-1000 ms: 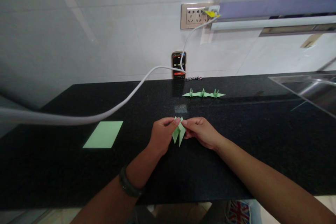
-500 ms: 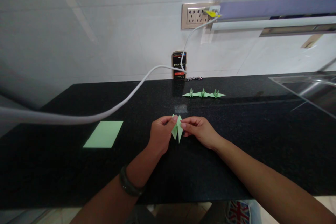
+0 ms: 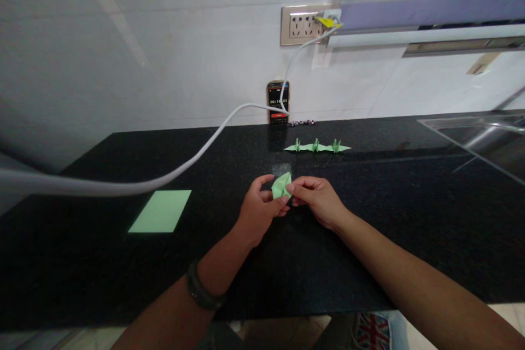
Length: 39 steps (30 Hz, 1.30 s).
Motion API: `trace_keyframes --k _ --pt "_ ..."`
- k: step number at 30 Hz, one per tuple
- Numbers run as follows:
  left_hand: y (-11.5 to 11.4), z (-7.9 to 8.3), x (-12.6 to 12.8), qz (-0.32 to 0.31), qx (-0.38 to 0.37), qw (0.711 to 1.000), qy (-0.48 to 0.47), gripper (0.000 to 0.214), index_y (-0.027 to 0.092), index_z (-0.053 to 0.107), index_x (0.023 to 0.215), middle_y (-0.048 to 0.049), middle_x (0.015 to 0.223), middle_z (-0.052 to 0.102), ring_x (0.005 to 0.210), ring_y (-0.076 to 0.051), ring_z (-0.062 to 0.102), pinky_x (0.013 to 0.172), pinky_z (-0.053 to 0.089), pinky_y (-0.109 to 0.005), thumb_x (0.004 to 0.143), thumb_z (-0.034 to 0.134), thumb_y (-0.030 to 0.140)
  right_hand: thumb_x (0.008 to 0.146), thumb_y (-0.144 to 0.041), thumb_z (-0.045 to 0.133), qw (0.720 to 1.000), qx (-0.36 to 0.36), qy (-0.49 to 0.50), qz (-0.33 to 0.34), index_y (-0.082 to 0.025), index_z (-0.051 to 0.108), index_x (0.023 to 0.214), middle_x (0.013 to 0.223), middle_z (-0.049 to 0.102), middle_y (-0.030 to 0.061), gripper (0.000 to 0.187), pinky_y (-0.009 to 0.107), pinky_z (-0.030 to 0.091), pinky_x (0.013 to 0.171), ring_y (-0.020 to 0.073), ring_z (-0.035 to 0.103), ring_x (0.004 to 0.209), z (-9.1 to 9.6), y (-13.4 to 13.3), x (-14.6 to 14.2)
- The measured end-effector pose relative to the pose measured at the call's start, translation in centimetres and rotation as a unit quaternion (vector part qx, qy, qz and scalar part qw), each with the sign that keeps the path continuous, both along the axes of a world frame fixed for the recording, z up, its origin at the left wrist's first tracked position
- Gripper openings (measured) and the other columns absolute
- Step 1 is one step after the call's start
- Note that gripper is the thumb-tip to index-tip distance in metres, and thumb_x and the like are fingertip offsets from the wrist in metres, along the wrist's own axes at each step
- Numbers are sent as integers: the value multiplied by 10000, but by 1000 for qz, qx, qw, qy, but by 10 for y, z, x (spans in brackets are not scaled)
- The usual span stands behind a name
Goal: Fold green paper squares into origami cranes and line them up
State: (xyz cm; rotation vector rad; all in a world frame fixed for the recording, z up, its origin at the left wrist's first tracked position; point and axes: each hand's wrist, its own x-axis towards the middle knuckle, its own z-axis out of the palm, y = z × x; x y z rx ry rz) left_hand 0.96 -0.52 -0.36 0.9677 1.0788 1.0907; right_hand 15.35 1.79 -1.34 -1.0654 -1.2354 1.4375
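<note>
A small folded piece of light green paper (image 3: pixel 281 186) is held above the black counter (image 3: pixel 369 219) between both hands. My left hand (image 3: pixel 257 212) pinches its lower left side with thumb and fingers. My right hand (image 3: pixel 320 201) pinches its right edge with the fingertips. The paper now lies tilted, showing a broad face. A dark band sits on my left wrist.
Three finished green paper cranes (image 3: pixel 316 146) stand in a row farther back. A flat green paper sheet (image 3: pixel 161 211) lies at the left. A phone (image 3: pixel 278 101) showing a timer leans on the wall, its white cable (image 3: pixel 184 164) crossing the counter. A sink (image 3: pixel 484 136) is at the right.
The folded paper has been turned up from hanging points-down to a tilted, flatter pose. Both hands rose slightly and shifted their grip on it.
</note>
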Motion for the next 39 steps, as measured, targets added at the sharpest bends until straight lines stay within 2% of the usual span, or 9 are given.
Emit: trace_keyframes --k 6,13,19,28,35,39 --pt "0 -1 1 3 32 999 13 552 172 374 1105 46 580 557 480 -110 567 512 493 -262 632 656 213 632 -341 661 999 -23 26 -22 -151 624 681 577 557 -7 199 215 409 470 78 479 490 1 -4 -4" --pt "-3 3 5 2 40 999 9 511 169 384 1069 68 548 525 481 -109 569 543 501 -274 630 646 185 718 -365 584 1000 2 19 -16 -162 568 716 574 537 -20 203 209 409 471 71 475 477 -4 -6 -8" --pt "-3 1 5 -1 37 999 20 505 176 379 1079 50 586 541 486 -108 565 528 495 -270 641 631 180 727 -364 577 998 46 -32 -10 -158 580 725 598 550 -8 207 210 390 462 69 462 468 -4 -3 -4" --pt "-2 0 5 -7 39 998 50 478 171 393 1079 43 595 547 463 -89 536 486 481 -240 654 612 173 673 -359 627 998 34 -49 -8 -140 614 684 601 572 1 219 210 397 456 81 483 492 -2 1 2" --pt "-1 -1 4 5 26 997 66 512 170 400 1127 -17 722 602 516 -101 561 447 451 -204 669 621 232 658 -356 637 999 18 -45 3 -143 629 666 572 569 -7 213 219 392 463 77 475 464 -2 -1 0" --pt "-2 0 4 15 29 999 40 520 153 402 1117 0 662 599 527 -108 575 513 481 -234 655 636 206 681 -352 612 997 29 -67 9 -145 628 673 575 579 -2 208 223 399 476 84 490 476 -2 -3 -2"
